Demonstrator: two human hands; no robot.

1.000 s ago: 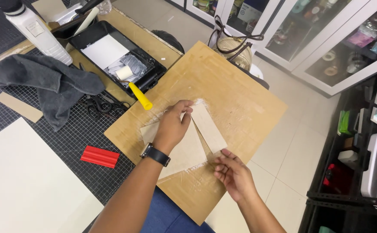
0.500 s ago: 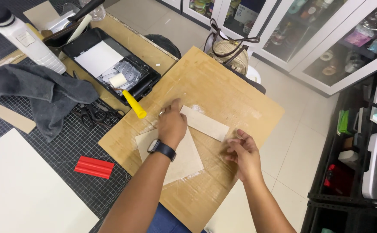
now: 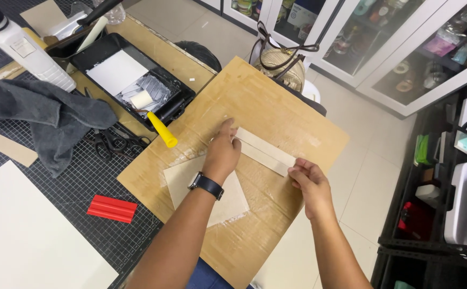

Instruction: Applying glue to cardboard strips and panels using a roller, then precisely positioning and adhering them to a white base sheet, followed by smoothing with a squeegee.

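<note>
A black gridded cutting mat (image 3: 83,182) covers the tabletop, with a large white sheet (image 3: 25,241) lying at its near left corner. On the mat's right side rests a big brown board (image 3: 276,101), its surface shiny with streaks. A pale sheet of paper (image 3: 228,200) lies on the board toward the near edge, and a long folded flap (image 3: 268,153) of it runs diagonally across the board's middle.

The left hand (image 3: 222,152) presses flat on the paper at the flap's left end, fingers together and stretched forward, a black watch (image 3: 206,184) on the wrist. The right hand (image 3: 309,179) is at the flap's right end, fingers curled together against its edge; whether they pinch it cannot be told.

A dark grey cloth (image 3: 46,115) lies crumpled on the mat to the left. Behind it a black paint tray (image 3: 177,85) holds a white sheet and a small roller with a yellow handle (image 3: 161,130) pointing toward the board. A tall white bottle (image 3: 27,51) with a small pale square label stands at the far left. Black scissors (image 3: 113,142) lie beside the cloth, a flat tan strip (image 3: 6,147) near the left edge, and a ridged red block (image 3: 112,208) on the mat near the board's near left corner.
</note>
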